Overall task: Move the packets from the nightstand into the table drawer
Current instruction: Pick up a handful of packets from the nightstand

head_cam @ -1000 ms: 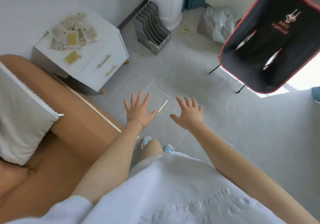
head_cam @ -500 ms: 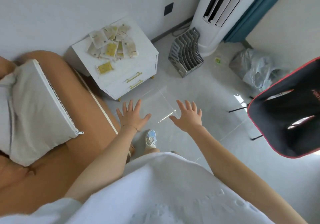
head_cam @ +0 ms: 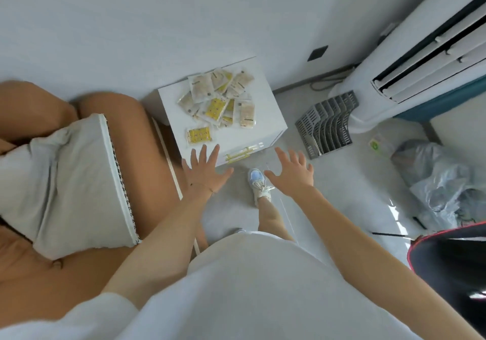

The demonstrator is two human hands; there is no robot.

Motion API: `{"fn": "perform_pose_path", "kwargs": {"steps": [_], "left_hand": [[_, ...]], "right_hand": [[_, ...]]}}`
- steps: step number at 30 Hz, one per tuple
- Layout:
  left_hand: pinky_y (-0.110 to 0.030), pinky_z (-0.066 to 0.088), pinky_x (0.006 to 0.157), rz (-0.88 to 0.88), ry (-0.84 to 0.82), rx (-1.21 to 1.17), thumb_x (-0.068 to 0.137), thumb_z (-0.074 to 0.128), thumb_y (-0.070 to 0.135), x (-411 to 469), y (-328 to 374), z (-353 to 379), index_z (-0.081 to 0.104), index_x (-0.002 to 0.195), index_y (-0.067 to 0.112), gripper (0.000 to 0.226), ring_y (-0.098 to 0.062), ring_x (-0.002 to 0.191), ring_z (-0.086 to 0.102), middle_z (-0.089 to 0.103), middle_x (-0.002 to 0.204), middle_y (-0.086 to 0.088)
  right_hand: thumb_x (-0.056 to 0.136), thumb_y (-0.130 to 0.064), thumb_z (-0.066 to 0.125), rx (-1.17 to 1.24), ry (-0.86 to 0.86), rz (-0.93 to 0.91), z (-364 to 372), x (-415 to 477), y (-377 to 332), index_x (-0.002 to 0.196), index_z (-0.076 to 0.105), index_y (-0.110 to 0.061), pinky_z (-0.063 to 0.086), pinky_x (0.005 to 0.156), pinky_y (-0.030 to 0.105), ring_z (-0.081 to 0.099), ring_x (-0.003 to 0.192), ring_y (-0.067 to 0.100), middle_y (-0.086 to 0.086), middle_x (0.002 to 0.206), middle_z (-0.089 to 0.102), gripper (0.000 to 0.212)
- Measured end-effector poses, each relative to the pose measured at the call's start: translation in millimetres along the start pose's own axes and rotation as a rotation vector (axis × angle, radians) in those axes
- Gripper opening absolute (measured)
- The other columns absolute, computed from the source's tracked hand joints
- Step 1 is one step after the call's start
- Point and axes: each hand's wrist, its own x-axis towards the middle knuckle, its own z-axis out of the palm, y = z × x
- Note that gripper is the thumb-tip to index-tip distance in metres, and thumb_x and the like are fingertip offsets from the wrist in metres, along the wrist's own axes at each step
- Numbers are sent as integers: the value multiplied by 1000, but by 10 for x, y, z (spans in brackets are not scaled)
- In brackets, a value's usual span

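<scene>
A white nightstand (head_cam: 271,108) with two gold-handled drawers stands against the wall. Several clear packets (head_cam: 219,96), some with yellow contents, lie in a loose pile on its top. One yellow packet (head_cam: 199,135) lies apart near the front left corner. My left hand (head_cam: 204,172) hovers open, fingers spread, just in front of the nightstand's front left corner. My right hand (head_cam: 292,172) is open too, held over the floor to the right of the drawer handles (head_cam: 240,153). Neither hand touches a packet. No table drawer is in view.
A tan sofa (head_cam: 147,155) with a grey cushion (head_cam: 68,182) lies left of the nightstand. A grey file rack (head_cam: 327,124) and a white floor air conditioner (head_cam: 410,58) stand to the right. Plastic bags (head_cam: 441,182) and a black red-edged chair (head_cam: 452,263) sit at the right.
The view has swung toward the nightstand, which is now much closer. Both open hands have come up to its front edge. A foot has stepped forward between them.
</scene>
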Motion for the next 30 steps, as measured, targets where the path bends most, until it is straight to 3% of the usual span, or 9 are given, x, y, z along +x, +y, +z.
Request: {"fn": "perform_pose_path", "kwargs": {"steps": [14, 24, 30], "left_hand": [[-54, -2, 116, -272, 7, -155, 89, 40, 62, 1259, -7, -546, 7, 149, 37, 73, -29, 147, -5, 0, 160, 0], [-53, -4, 115, -296, -32, -213, 89, 43, 59, 2248, -274, -49, 7, 150, 36, 74, -27, 147, -7, -1, 160, -1], [-53, -6, 115, -320, 32, -280, 89, 44, 58, 2865, -565, 244, 3, 149, 37, 75, -27, 146, -9, -5, 160, -1]], "right_hand": [[93, -59, 39, -223, -135, -179, -837, 1728, -493, 153, 4, -33, 16, 117, 49, 1, 148, 28, 2, 161, 5, 74], [92, -60, 40, -220, -158, -122, -432, 2825, -635, 152, 4, -32, 23, 115, 49, 4, 148, 28, 3, 161, 7, 76], [90, -59, 48, -24, -106, -96, -128, 3519, -760, 153, 7, -30, 26, 112, 51, 11, 147, 29, 5, 160, 11, 81]]}}
